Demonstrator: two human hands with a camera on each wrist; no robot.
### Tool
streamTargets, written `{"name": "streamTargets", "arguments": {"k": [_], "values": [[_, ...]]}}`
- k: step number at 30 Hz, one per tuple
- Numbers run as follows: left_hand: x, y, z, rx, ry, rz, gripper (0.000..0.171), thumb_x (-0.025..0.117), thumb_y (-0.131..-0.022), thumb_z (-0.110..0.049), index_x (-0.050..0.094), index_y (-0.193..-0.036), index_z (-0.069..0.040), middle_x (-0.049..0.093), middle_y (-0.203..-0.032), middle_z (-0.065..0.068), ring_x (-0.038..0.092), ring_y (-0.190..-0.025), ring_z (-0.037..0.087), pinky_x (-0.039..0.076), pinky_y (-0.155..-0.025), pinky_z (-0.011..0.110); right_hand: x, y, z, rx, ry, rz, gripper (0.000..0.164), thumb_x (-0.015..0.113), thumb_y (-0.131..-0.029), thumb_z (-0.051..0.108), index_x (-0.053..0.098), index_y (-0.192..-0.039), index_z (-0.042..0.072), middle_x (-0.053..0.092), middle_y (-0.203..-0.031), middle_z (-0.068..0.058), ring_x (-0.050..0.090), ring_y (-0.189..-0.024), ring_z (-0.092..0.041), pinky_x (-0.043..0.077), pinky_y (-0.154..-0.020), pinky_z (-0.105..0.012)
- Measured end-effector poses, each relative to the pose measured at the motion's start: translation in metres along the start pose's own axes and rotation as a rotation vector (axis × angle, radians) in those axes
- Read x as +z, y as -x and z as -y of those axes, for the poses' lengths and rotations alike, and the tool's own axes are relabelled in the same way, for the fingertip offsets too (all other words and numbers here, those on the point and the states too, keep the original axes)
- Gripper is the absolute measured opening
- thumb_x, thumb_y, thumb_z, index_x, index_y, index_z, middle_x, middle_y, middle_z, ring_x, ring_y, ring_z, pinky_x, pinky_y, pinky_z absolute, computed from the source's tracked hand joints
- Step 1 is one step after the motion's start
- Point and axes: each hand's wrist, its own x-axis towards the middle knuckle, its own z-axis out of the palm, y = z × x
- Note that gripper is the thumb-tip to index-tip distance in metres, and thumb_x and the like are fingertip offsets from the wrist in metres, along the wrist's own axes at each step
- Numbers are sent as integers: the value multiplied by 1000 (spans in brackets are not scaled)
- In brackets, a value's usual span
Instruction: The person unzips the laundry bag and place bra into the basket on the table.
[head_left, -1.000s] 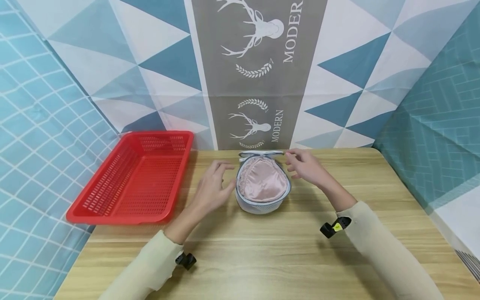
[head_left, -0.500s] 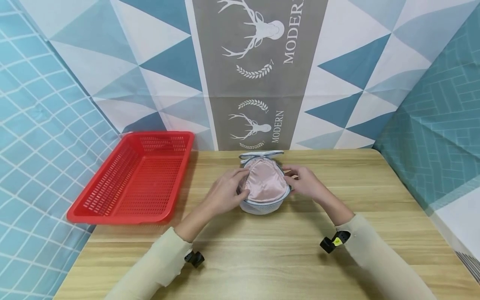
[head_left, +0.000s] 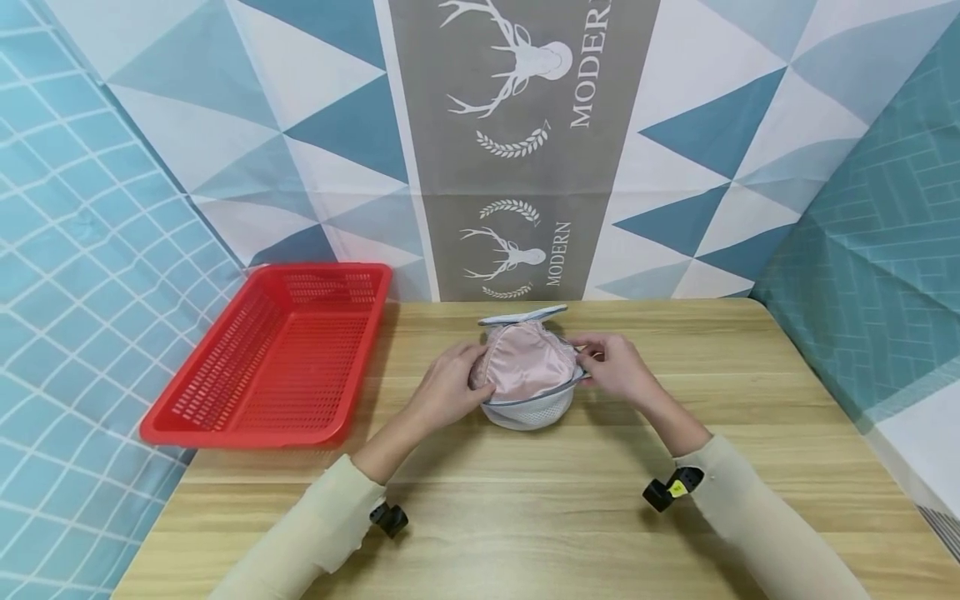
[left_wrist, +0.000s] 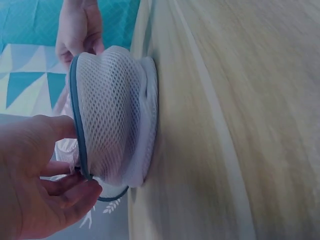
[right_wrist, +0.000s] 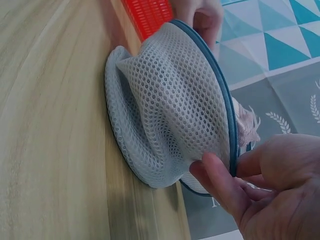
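A white mesh laundry bag (head_left: 534,412) with a blue-grey zipper rim stands on the wooden table, its lid (head_left: 522,316) flipped back behind it. Inside lies a pink satin garment with a lace edge, perhaps a bra (head_left: 531,362). My left hand (head_left: 450,385) holds the bag's left rim, its thumb in front and fingers farther back; in the left wrist view the fingers (left_wrist: 75,197) curl over the zipper edge. On the other side, my right hand (head_left: 617,367) pinches the right rim; the right wrist view shows fingertips (right_wrist: 207,167) against the mesh.
To the left stands a red plastic basket (head_left: 378,350) with slotted walls. Patterned cloth walls (head_left: 517,167) close off the back and sides of the wooden table (head_left: 510,517). Each sleeve cuff carries a small black camera.
Both hands have moved in to the bag and taken hold of its rim. The rim's right side is pulled slightly outward, and the flipped-back lid has shifted.
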Motion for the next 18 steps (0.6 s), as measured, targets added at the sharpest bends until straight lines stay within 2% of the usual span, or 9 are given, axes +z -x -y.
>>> {"name": "streamTargets", "arguments": {"k": [6,9,14,16,18], "values": [[-1,-2,4,-27,14,33,66,86,-95,-23,65,-150,6,69,-150,30,67,-140,48,55,-121,63,0,2,3,-30,20,-7,39,58,-107,-6,68,-145,-11,78,-110,-30,76,-88,-19,72,-79,-46],[-4,-7,2,-43,56,10,66,84,-95,-24,65,-152,4,68,-152,30,65,-143,50,53,-122,66,1,3,7,-42,31,-3,41,60,-107,-3,66,-146,-11,78,-115,-32,80,-97,-29,72,-82,-48],[-7,-17,0,-81,186,-12,65,86,-95,-20,65,-152,2,72,-150,26,77,-122,40,66,-106,53,2,6,12,-47,26,15,42,63,-109,3,63,-149,-11,76,-124,-36,81,-109,-44,72,-83,-48],[-7,-20,0,-105,239,-6,65,87,-95,-18,65,-152,3,74,-148,24,80,-114,35,69,-98,45,3,6,12,-47,24,21,44,63,-108,3,62,-150,-11,76,-125,-37,81,-110,-45,73,-83,-47],[-6,-23,1,-129,271,4,66,88,-95,-18,65,-153,2,76,-147,22,80,-115,33,69,-96,41,5,5,10,-44,24,27,46,62,-106,1,61,-151,-11,76,-125,-37,81,-109,-44,73,-82,-46]]}}
